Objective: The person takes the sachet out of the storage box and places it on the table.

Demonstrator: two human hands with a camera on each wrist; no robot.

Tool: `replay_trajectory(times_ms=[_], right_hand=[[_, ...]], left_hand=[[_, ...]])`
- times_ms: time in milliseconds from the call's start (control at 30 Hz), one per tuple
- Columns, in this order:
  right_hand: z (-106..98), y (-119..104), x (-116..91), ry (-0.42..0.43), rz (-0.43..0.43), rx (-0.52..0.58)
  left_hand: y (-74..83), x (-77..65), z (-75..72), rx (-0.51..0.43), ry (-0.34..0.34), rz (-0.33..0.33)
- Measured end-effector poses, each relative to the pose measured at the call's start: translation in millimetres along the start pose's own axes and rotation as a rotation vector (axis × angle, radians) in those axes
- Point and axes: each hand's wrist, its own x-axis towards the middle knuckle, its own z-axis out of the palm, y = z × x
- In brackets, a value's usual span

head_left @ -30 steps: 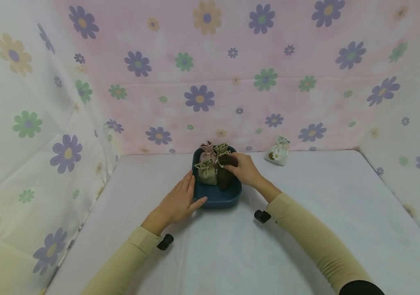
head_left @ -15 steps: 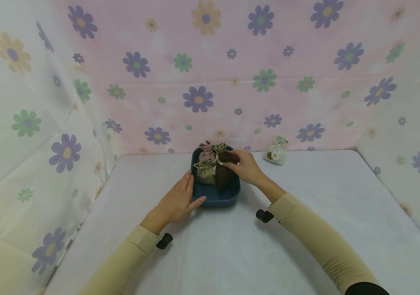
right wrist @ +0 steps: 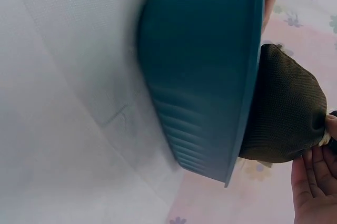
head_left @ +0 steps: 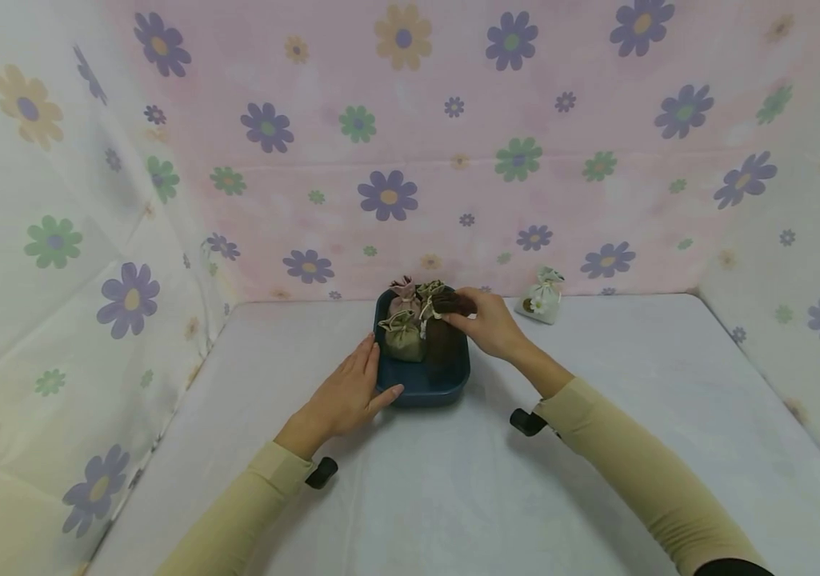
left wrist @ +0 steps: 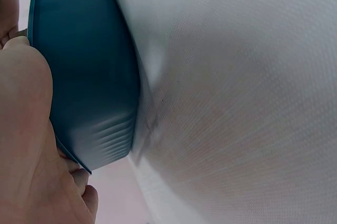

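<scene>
A dark brown drawstring pouch (head_left: 444,346) hangs from my right hand (head_left: 490,322), which pinches it by its gathered neck. In the right wrist view the pouch (right wrist: 287,108) stands largely above the rim of a blue plastic basin (right wrist: 205,71), its lower end hidden behind the rim. My left hand (head_left: 341,396) rests along the left side of the basin (head_left: 424,394), fingers straight and thumb over the near rim. Inside the basin sit an olive-green pouch (head_left: 404,342), a pinkish pouch (head_left: 404,299) and, partly behind the brown one, another dark green pouch (head_left: 430,293).
A pale pouch with a white flower (head_left: 541,298) stands on the white-covered table (head_left: 424,488) at the back right, beyond my right hand. Flower-printed cloth (head_left: 453,120) walls off the back and both sides.
My right hand has shifted slightly to the right and drawn the brown pouch a little upward. The left hand and the basin stay nearly where they were.
</scene>
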Motion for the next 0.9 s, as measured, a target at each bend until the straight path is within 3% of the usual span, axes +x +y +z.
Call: replay_trajectory(times_ms=[367,900], right_hand=[[-11.9,-8.0,-3.8,0.008,-0.033,0.009],[-37.1,-0.6,2.4,0.060,-0.077,-0.014]], left_hand=[[0.7,-0.5,0.9,-0.004,-0.010,-0.006],[-0.1,-0.6,0.1,-0.002,-0.004,-0.002]])
